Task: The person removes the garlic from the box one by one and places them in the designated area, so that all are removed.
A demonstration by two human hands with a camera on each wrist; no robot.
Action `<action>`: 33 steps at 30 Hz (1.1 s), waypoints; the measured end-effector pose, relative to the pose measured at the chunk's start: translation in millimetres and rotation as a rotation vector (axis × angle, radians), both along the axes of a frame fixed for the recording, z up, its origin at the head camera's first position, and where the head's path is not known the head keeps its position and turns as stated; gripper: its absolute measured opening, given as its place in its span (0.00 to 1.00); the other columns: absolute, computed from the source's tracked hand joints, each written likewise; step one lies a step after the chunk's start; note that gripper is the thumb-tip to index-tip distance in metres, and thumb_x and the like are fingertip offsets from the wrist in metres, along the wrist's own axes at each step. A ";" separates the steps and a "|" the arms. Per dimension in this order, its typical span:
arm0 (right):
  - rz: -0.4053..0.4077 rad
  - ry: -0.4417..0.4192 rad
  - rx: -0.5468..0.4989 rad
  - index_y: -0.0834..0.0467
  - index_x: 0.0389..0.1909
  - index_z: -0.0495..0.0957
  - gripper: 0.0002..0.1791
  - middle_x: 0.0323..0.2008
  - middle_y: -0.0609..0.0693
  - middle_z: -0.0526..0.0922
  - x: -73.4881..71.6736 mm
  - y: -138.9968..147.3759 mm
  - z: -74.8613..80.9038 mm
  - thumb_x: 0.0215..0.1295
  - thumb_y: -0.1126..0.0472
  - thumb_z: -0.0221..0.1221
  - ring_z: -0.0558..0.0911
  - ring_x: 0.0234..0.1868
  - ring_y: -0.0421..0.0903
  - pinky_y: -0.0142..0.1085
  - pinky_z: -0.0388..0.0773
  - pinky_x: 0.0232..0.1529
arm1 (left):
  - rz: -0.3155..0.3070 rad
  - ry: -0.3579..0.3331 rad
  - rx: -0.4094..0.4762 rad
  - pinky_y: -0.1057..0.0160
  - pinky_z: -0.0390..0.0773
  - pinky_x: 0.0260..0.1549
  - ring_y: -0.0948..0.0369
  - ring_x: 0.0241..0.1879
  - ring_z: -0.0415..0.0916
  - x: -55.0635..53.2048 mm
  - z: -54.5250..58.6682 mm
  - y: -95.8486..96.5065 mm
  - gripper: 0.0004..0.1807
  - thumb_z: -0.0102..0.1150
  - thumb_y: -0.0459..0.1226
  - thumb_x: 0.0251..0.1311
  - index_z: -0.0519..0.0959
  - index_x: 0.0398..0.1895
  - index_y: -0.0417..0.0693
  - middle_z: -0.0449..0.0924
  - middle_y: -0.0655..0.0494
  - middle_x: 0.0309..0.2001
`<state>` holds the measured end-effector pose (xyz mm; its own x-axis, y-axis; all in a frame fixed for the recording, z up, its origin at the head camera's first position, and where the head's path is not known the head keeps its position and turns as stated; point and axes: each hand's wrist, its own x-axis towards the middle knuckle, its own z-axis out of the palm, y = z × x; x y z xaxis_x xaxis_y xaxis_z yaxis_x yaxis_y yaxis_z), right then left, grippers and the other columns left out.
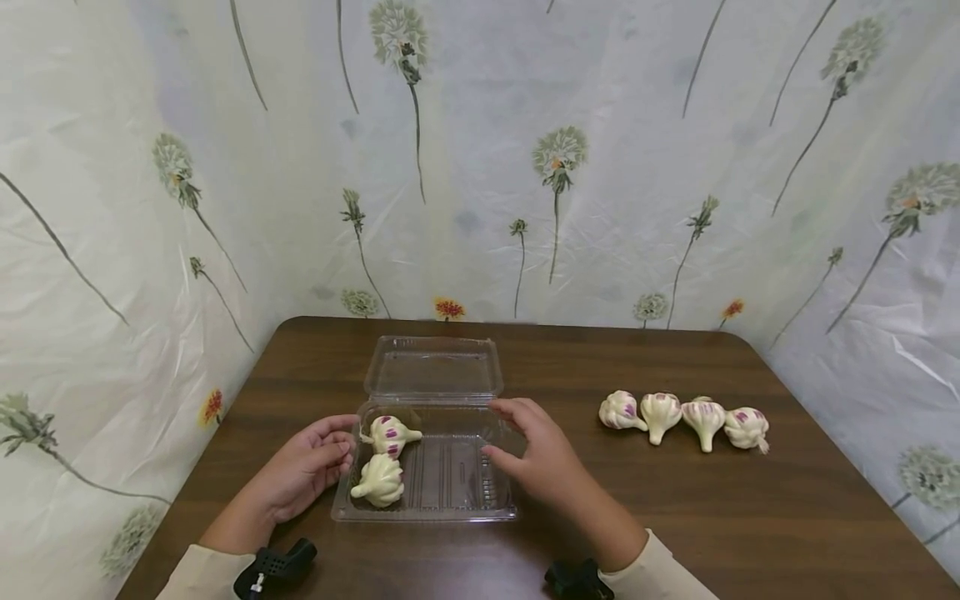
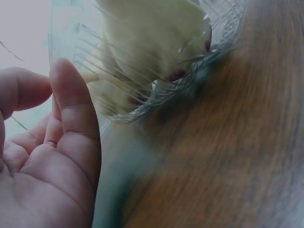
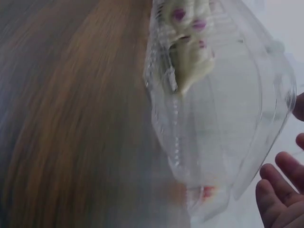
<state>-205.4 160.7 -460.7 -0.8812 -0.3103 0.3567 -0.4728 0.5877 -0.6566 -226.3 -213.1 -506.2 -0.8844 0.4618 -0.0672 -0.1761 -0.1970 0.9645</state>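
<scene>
A clear plastic clamshell box [image 1: 427, 513] sits on the table with its lid [image 1: 435, 367] folded back. Inside, along the left wall, lie two garlic bulbs, one with purple patches [image 1: 390, 436] and a paler one [image 1: 379, 481] in front of it. My left hand [image 1: 306, 467] pinches the box's left rim between thumb and fingers; in the left wrist view that hand [image 2: 57, 137] is at the edge of the clear wall. At the right rim, my right hand [image 1: 543, 450] has its fingers spread and loosely bent, close to the wall. Whether they touch it is unclear.
To the right, several garlic bulbs [image 1: 662, 415] stand in a row on the brown wooden table [image 1: 555, 358]. A pale sheet printed with dandelions [image 1: 465, 225] hangs behind and beside the table. Black wrist devices [image 1: 276, 569] sit at both cuffs.
</scene>
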 end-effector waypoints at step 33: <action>0.149 -0.027 0.030 0.56 0.67 0.76 0.32 0.62 0.48 0.78 5.8 -42.8 10.4 0.63 0.57 0.74 0.79 0.61 0.47 0.47 0.81 0.63 | 0.001 0.003 -0.007 0.72 0.83 0.43 0.68 0.40 0.78 -2.3 -4.4 -0.6 0.28 0.53 0.30 0.78 0.57 0.75 0.36 0.77 0.59 0.44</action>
